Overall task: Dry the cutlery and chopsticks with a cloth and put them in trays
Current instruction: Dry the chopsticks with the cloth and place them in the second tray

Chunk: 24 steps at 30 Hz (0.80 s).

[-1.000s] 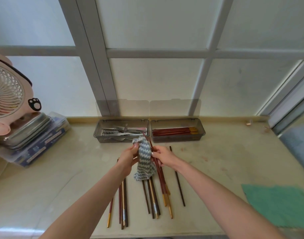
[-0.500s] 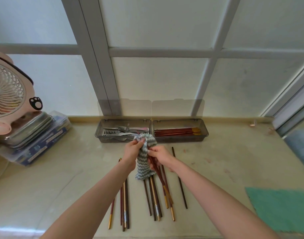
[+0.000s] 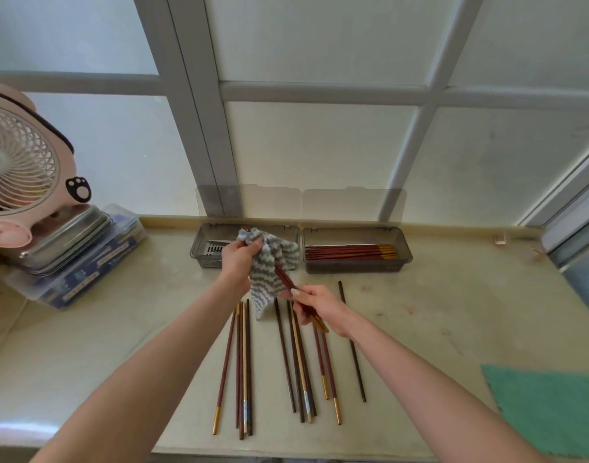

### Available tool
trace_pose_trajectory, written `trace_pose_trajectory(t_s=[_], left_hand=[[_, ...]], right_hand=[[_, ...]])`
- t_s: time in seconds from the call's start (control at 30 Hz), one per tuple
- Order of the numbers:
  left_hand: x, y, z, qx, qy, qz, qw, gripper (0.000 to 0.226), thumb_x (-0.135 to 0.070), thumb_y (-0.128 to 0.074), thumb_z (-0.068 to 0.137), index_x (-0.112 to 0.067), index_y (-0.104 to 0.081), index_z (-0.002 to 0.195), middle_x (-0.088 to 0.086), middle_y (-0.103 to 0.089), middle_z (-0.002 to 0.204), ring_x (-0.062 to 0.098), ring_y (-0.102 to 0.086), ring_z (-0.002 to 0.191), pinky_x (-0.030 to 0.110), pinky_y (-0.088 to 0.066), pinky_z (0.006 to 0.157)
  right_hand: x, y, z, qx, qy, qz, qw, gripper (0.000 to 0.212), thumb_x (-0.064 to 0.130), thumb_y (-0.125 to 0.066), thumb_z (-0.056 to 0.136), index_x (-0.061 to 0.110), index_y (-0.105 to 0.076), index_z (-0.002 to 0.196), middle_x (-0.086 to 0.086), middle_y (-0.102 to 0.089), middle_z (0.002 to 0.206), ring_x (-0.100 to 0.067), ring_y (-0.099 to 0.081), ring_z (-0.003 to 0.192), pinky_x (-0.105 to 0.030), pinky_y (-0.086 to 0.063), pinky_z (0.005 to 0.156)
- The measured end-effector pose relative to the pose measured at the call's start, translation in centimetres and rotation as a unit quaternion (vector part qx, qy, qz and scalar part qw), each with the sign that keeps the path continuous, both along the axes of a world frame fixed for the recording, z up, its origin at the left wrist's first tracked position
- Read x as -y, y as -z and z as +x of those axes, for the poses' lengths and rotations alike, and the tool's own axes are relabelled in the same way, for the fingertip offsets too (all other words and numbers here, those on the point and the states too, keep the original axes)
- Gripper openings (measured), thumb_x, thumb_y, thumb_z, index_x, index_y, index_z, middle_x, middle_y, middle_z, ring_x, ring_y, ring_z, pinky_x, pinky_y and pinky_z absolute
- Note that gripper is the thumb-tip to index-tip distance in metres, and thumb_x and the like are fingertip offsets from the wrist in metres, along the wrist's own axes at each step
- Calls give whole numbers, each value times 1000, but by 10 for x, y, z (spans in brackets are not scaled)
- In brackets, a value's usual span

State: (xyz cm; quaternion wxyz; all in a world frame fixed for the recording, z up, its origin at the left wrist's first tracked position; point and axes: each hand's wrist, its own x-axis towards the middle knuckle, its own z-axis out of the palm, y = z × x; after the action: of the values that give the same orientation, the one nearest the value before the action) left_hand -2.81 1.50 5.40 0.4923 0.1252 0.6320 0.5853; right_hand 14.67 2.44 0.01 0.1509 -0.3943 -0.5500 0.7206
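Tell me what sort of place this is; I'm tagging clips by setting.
Probably a home kitchen counter by a window: cutlery trays, loose chopsticks, a desk fan.

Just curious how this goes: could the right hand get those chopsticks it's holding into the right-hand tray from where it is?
Probably yes. The right hand grips the red chopsticks, the right tray sits just beyond with its lid up, and nothing lies between. Their far ends are still wrapped in the cloth held by the left hand.
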Motion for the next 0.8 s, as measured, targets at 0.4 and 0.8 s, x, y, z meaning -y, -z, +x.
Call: trace_pose_trajectory(t_s=[0.4,0.8], left_hand=[[-1,-6,-15,-35,-54,5,998,28,-19,-65,86,-1,-59,106,8,-64,91,21,-62,80,30,-49,65],[19,8,-2,8,-20,-11,1000,24,-7,-65,84,1,-59,106,7,-64,82,16,-61,72,24,-47,57]], right_hand=[[-3,-12,-14,-6,-7,-27,1000,30,22,-37,103,4,-61,102,3,-31,54,-6,-24,39,-17,-18,37],[-14,-20,-14,58,-90,33,994,29,30,-44,100,5,-57,109,0,-58,71,-10,-54,57,-20,-47,53]])
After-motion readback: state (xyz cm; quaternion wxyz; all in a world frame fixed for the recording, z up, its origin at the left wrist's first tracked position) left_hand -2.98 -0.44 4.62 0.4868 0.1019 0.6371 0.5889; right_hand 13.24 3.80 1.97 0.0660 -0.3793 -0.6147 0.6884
